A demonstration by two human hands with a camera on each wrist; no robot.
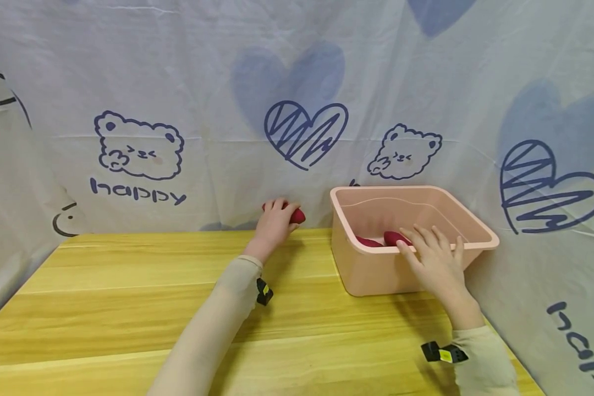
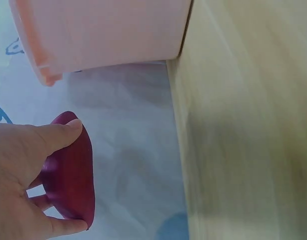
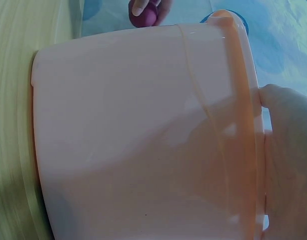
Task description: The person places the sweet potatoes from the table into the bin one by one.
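My left hand (image 1: 272, 224) grips a smooth dark-red sweet potato (image 2: 73, 172) with tapered ends, thumb on one side and fingers on the other. It is held above the table's far edge, left of a pink plastic bin (image 1: 376, 270). Inside the bin lie two more dark-red sweet potatoes, one (image 1: 368, 242) partly hidden by the near rim and another (image 1: 394, 238) beside the right fingertips. My right hand (image 1: 438, 264) reaches over the near rim with spread fingers. In the right wrist view its thumb is right at the rim (image 3: 251, 125).
The bin stands at the far right of the wooden table (image 1: 128, 308). Directly behind the table hangs a pale cloth (image 1: 218, 82) printed with hearts and bears, and it continues along the right side. Black bands with small devices (image 1: 445, 353) sit on both wrists.
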